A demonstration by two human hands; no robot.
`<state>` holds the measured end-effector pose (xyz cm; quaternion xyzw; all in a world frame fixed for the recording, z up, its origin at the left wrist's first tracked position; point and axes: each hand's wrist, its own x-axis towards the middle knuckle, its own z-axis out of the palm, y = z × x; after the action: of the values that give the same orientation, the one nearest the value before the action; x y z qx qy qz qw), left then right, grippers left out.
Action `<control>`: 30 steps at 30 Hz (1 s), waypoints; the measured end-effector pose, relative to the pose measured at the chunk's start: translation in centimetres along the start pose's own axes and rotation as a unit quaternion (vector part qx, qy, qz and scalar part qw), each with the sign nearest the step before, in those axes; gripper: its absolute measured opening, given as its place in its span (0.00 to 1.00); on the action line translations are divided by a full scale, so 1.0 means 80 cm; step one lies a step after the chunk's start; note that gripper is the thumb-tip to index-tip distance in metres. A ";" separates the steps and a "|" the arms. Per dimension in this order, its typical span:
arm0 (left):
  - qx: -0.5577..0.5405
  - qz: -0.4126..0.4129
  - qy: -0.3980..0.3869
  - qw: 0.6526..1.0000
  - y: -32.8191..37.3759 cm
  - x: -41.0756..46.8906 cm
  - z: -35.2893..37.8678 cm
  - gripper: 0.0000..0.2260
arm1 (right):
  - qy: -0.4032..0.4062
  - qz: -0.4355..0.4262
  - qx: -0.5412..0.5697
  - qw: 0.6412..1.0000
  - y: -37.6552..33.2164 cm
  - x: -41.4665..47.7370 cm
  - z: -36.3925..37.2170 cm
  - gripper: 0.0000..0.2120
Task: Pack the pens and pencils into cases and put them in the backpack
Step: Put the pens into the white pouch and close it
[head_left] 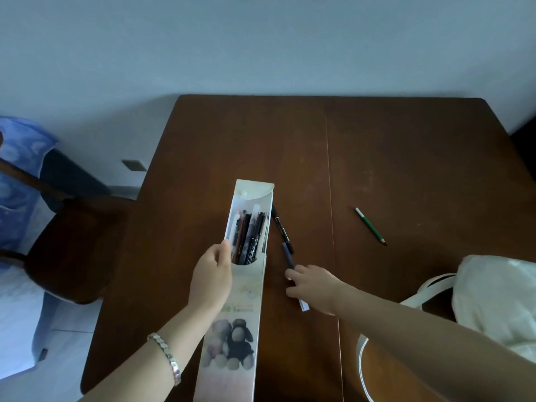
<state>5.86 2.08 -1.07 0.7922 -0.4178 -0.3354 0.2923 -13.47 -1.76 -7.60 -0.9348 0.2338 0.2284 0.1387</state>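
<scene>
A long white pencil case with a toy-animal picture lies lengthwise on the brown table, its flap open at the far end and several pens inside. My left hand grips the case's left edge by the opening. My right hand is closed on a blue-and-white pen just right of the case. A black pen lies beside the case, and a green pencil lies farther right. A white backpack sits at the right edge.
A dark wooden chair stands left of the table, with blue fabric beyond it. The backpack's white straps loop over the near right table corner. A pale wall runs behind the table.
</scene>
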 end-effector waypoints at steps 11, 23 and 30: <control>-0.035 0.000 -0.007 0.999 -0.006 0.030 -0.001 0.20 | 0.379 -0.062 0.142 0.912 0.025 0.030 -0.022 0.09; -0.012 0.006 -0.020 1.000 -0.005 0.064 0.010 0.18 | 0.089 0.300 0.294 0.903 0.082 0.118 -0.069 0.18; -0.008 0.015 -0.031 0.999 0.002 0.058 0.015 0.15 | 0.136 0.359 0.522 0.762 0.071 0.091 -0.063 0.19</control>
<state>6.82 -2.17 -3.05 0.7727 -0.4355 -0.3587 0.2908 -8.80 -11.17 -7.70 -0.5868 0.6518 -0.0257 0.4797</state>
